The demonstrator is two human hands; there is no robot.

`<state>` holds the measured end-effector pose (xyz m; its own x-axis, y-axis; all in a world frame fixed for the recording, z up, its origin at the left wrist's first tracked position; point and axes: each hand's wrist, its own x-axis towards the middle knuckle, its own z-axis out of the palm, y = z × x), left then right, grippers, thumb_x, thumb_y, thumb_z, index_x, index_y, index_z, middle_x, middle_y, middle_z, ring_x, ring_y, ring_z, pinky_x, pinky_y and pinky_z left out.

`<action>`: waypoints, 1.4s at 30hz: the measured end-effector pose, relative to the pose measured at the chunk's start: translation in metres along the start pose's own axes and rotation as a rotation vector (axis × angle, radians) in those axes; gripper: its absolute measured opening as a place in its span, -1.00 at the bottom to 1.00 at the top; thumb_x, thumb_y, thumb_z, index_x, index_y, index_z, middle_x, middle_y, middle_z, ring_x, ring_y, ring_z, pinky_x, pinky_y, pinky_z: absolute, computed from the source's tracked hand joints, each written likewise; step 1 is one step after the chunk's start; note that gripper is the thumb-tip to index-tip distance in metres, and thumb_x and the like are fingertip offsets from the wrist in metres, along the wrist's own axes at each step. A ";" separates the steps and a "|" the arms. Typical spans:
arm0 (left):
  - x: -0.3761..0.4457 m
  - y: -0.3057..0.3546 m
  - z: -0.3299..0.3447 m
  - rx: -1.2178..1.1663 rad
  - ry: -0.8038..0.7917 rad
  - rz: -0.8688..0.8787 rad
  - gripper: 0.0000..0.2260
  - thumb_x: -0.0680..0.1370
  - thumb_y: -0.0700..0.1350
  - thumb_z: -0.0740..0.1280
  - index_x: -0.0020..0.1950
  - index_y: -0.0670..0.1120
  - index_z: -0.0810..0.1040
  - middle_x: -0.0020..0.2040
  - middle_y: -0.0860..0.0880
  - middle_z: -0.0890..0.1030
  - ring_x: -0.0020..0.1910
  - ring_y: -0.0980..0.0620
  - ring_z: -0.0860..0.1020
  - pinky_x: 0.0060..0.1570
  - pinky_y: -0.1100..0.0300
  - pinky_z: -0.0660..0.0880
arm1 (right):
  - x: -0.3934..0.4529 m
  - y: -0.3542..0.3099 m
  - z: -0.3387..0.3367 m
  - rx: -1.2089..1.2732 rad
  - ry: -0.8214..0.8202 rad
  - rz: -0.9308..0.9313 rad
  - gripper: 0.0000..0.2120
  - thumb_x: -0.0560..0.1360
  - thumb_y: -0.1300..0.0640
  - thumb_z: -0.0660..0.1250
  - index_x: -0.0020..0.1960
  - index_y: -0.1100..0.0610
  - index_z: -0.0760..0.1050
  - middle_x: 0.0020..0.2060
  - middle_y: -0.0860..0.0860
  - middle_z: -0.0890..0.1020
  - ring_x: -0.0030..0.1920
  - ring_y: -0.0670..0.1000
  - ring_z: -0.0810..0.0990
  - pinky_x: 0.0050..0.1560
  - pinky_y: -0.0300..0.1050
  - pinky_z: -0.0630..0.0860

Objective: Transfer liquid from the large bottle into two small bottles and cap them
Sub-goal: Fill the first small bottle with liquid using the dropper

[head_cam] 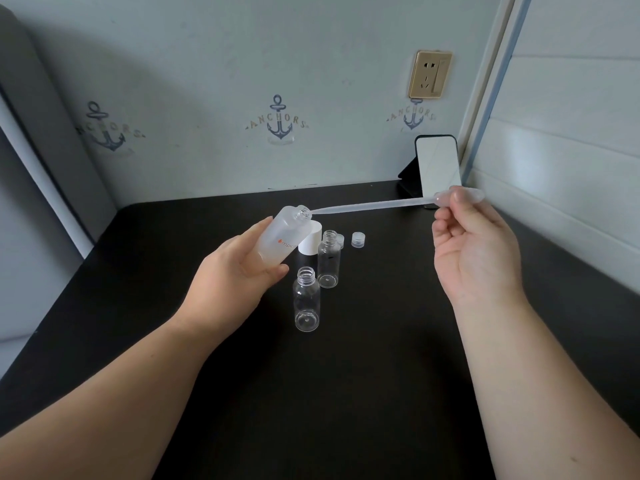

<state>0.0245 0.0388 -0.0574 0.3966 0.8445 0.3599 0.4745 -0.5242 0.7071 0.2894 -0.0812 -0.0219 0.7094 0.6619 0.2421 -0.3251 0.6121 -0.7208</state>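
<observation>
Head view: a person is working over a black tabletop (346,375), both forearms reaching in.
Left hand (235,271): is wrapping fingers and thumb round the large bottle (280,237), holding it off the table and tilted, with the open neck pointing up and to the right.
Right hand (474,251): is pinching the bulb end of a long clear pipette (374,206) between thumb and fingertips; the other fingers are curling loosely.
Pipette tip: is sitting right at the large bottle's mouth; whether it is already inside the neck cannot be told.
Near small bottle (306,299): is standing upright and uncapped, just below the left hand, looking empty.
Far small bottle (328,259): is standing upright and uncapped, just behind the first, also looking empty.
Caps: a white cap (310,240) is sitting behind the large bottle; a small clear cap (358,239) is lying to the right, and a second one is half hidden behind the far small bottle.
Risk, spill: the large bottle is leaning with its neck open, so any further tilt may be sending liquid out.
Risk, miss: the pipette is long and held at its far end, so the tip may be wavering off the narrow neck.
Risk, knock: the small bottles are light and just under the left hand; a lowering wrist may be tipping them.
Obstruction: nothing is standing between pipette and neck.
Surroundings: a phone (438,168) is leaning on a stand at the back right; a wall socket (430,75) is above it.
</observation>
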 end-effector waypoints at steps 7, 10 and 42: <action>0.002 -0.002 0.002 0.048 0.017 0.011 -0.38 0.50 -0.01 0.48 0.50 0.30 0.34 0.08 0.30 0.51 0.12 0.23 0.46 -0.01 0.49 0.30 | 0.004 0.002 0.008 0.002 -0.030 -0.012 -0.82 0.58 0.31 0.39 -0.14 0.15 0.69 -0.23 0.06 0.69 -0.26 -0.06 0.63 -0.19 -0.27 0.55; 0.003 -0.004 0.003 0.052 0.030 0.018 -0.38 0.50 -0.02 0.49 0.50 0.29 0.35 0.06 0.31 0.51 0.10 0.25 0.46 -0.01 0.50 0.29 | 0.004 0.004 0.010 0.007 -0.031 -0.002 -0.85 0.57 0.31 0.40 -0.12 0.15 0.68 -0.23 0.05 0.69 -0.25 -0.06 0.64 -0.19 -0.26 0.57; 0.006 -0.012 0.010 0.119 0.068 0.097 -0.43 0.48 0.02 0.49 0.45 0.27 0.41 -0.02 0.22 0.52 0.04 0.14 0.47 -0.03 0.41 0.31 | -0.011 0.023 0.037 -0.105 -0.204 0.066 -0.85 0.54 0.27 0.42 -0.13 0.12 0.73 -0.17 0.09 0.73 -0.22 -0.02 0.69 -0.13 -0.21 0.61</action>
<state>0.0287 0.0492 -0.0695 0.3932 0.7925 0.4662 0.5281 -0.6097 0.5910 0.2508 -0.0585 -0.0166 0.5445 0.7792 0.3103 -0.2925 0.5232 -0.8005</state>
